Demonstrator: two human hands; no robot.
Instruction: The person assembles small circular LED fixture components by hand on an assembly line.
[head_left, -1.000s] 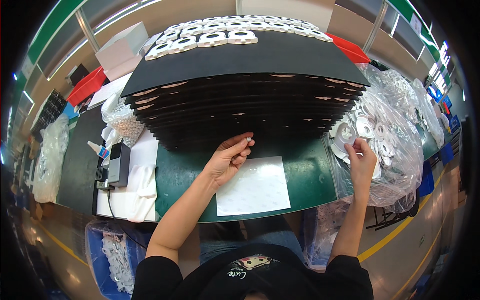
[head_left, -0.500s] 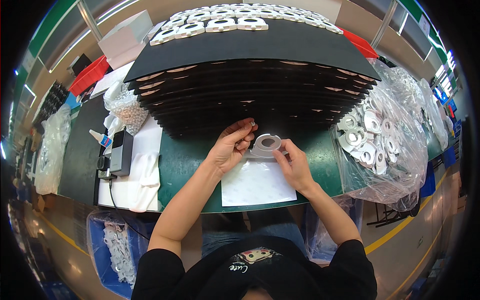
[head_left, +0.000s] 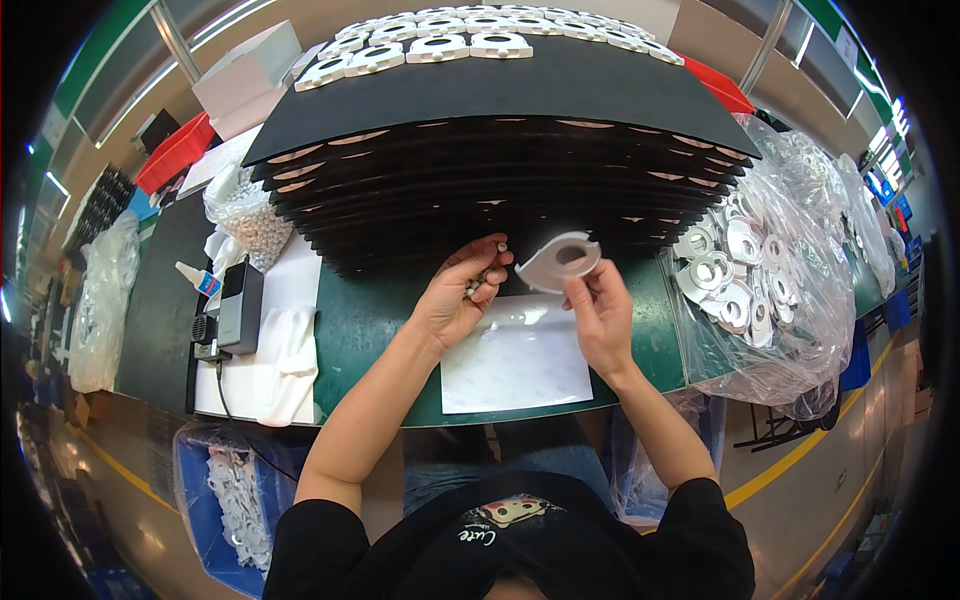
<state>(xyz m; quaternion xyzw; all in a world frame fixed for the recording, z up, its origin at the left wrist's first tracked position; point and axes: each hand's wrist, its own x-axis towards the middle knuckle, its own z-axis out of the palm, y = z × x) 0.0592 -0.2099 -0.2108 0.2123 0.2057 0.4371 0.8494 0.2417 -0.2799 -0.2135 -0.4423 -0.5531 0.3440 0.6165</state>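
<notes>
Left hand (head_left: 452,302): pinching small white piece (head_left: 502,247), others (head_left: 471,288) cupped behind | Right hand (head_left: 604,325): gripping white ringed part (head_left: 540,268) near its hole | Part: between hands, long axis roughly crosswise, solid end toward left hand, apart from pinched piece.

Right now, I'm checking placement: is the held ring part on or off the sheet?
Off: the right hand holds the ring part up, tilted.
</notes>
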